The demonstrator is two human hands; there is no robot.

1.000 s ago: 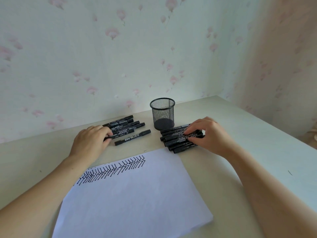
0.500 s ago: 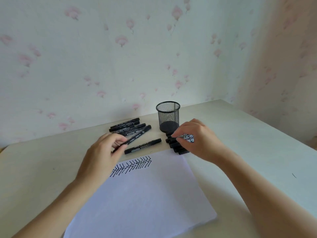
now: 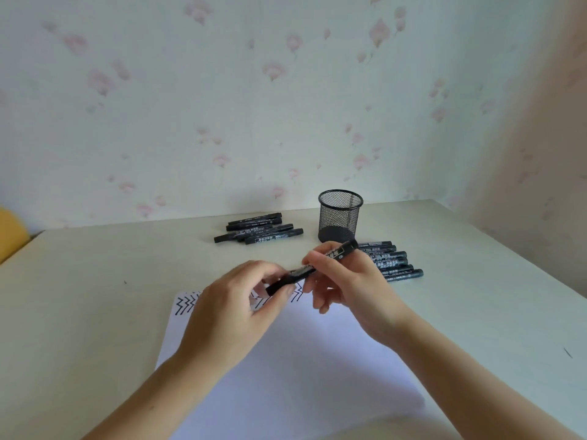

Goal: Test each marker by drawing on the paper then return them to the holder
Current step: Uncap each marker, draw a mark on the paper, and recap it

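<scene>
Two bare hands meet above a white paper sheet [image 3: 286, 369] on a pale worktop [image 3: 95, 296]. The left hand [image 3: 235, 309] pinches the lower end of a black marker [image 3: 313, 267]; the right hand [image 3: 346, 281] grips its upper barrel, tilted. Behind stands a black mesh holder [image 3: 340, 216], with marker piles lying on either side.

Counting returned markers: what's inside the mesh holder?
Through the mesh holder no markers show; it looks empty. Only its dark base is visible, so anything lying flat at the bottom cannot be ruled out.
</scene>
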